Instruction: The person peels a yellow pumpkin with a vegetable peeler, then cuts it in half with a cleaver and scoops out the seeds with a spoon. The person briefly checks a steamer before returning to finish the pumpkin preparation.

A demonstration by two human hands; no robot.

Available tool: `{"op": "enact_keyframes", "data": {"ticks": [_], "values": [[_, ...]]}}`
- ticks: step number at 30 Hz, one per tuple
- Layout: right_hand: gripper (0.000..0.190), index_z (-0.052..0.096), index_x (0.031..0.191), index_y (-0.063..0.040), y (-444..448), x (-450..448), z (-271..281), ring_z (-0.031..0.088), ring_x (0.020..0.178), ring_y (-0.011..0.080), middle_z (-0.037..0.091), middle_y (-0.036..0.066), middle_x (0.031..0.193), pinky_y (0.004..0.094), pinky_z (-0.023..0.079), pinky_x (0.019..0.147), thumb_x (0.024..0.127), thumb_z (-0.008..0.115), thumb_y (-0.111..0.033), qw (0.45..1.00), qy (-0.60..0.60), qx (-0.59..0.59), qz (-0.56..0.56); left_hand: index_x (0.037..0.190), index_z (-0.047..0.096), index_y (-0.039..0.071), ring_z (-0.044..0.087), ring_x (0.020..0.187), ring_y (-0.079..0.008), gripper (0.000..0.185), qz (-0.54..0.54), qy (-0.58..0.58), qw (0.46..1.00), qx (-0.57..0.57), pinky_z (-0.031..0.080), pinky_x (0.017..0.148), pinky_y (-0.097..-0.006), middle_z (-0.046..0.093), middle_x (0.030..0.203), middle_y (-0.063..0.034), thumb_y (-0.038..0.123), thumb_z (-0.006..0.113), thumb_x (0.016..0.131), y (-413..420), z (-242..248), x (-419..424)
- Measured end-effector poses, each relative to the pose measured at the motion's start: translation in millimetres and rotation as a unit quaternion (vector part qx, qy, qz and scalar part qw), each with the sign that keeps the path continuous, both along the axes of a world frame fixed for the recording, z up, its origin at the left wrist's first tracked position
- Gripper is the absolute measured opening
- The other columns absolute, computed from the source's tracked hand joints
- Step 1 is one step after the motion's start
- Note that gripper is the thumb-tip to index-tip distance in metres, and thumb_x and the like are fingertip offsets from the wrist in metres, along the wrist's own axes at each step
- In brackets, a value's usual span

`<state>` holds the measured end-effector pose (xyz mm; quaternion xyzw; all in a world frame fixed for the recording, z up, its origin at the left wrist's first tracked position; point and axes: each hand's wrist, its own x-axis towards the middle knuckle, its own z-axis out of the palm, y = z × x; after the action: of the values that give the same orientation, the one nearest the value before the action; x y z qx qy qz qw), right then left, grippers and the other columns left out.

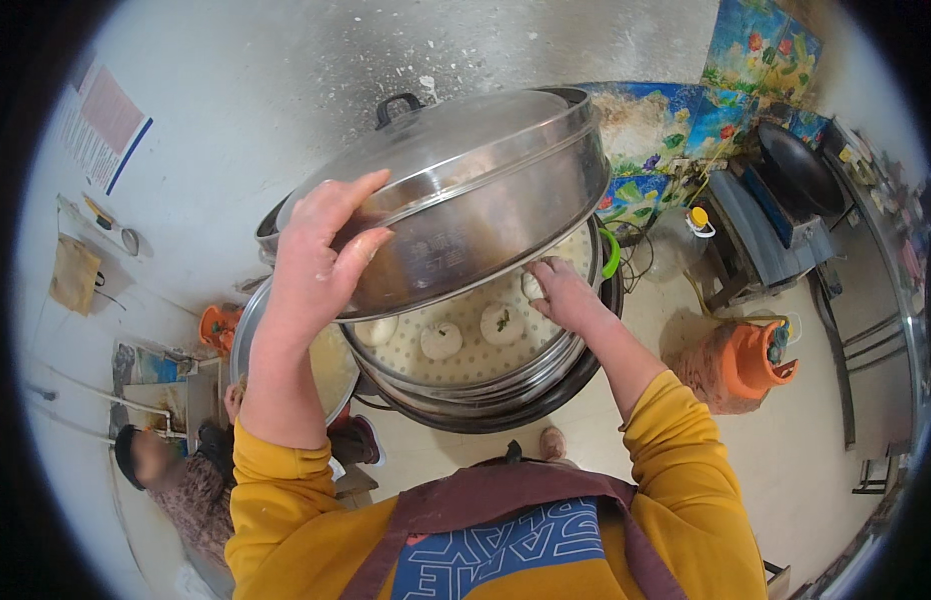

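Observation:
With its fingers spread against the rim, my left hand (319, 255) holds up a tilted steel steamer tier (465, 240) topped by a metal lid (443, 150) with a black handle. Below it is an open steamer tier lined with a dotted, off-white mat (465, 365). Several white filled buns lie on the mat, among them one bun (441, 341) and another with green filling showing (503, 323). My right hand (567, 292) reaches under the raised tier, its fingers around a white bun (531, 286) at the mat's right side.
At the left, a large metal basin (338, 367) stands beside the steamer, with another person (188, 495) next to it. On the right are an orange gas cylinder (743, 367), a plastic jug (672, 240), a wok (799, 169) and a metal table (878, 337). A wall rises behind the steamer.

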<state>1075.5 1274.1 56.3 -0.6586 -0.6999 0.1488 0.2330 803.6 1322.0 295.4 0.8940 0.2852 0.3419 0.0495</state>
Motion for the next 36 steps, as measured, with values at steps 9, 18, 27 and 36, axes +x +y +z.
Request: {"op": "enact_keyframes", "data": {"ticks": [9, 18, 27, 36], "values": [[0.052, 0.051, 0.123, -0.006, 26, 55, 1, 0.056, 0.101, 0.0349, 0.061, 0.016, 0.104, 0.0455, 0.040, 0.093, 0.075, 0.068, -0.014, 0.977, 0.005, 0.101, -0.185, 0.119, 0.061, 0.007, 0.055, 0.082, -0.0281, 0.046, 0.002, -0.015, 1.000, -0.016, 0.044, 0.079, -0.0356, 0.058, 0.087, -0.0104, 0.007, 0.071, 0.074, -1, 4, 0], [0.045, 0.051, 0.115, -0.009, 56, 63, -31, 0.054, 0.101, 0.0329, 0.062, 0.014, 0.094, 0.0463, 0.036, 0.093, 0.072, 0.065, -0.007, 0.967, -0.067, 0.201, -0.139, 0.119, 0.061, 0.007, 0.056, 0.082, -0.0268, 0.046, 0.002, 0.001, 1.000, 0.000, 0.043, 0.080, -0.0350, 0.059, 0.085, -0.0094, 0.006, 0.071, 0.074, -2, 5, 4], [0.031, 0.049, 0.100, -0.005, 57, 61, -28, 0.054, 0.096, 0.0325, 0.060, 0.011, 0.088, 0.0446, 0.036, 0.091, 0.073, 0.065, -0.007, 0.965, -0.043, 0.216, -0.146, 0.120, 0.060, 0.007, 0.057, 0.082, -0.0256, 0.047, -0.002, -0.002, 1.000, 0.000, 0.043, 0.080, -0.0344, 0.061, 0.087, -0.0089, 0.007, 0.071, 0.075, 0, 5, 4], [0.035, 0.050, 0.103, -0.005, 51, 61, -26, 0.053, 0.094, 0.0330, 0.058, 0.011, 0.086, 0.0446, 0.035, 0.092, 0.073, 0.066, -0.007, 0.966, -0.019, 0.224, -0.128, 0.120, 0.060, 0.006, 0.057, 0.082, -0.0257, 0.048, -0.004, -0.012, 1.000, -0.011, 0.043, 0.080, -0.0344, 0.060, 0.087, -0.0092, 0.007, 0.072, 0.074, 1, 5, 4]]}}
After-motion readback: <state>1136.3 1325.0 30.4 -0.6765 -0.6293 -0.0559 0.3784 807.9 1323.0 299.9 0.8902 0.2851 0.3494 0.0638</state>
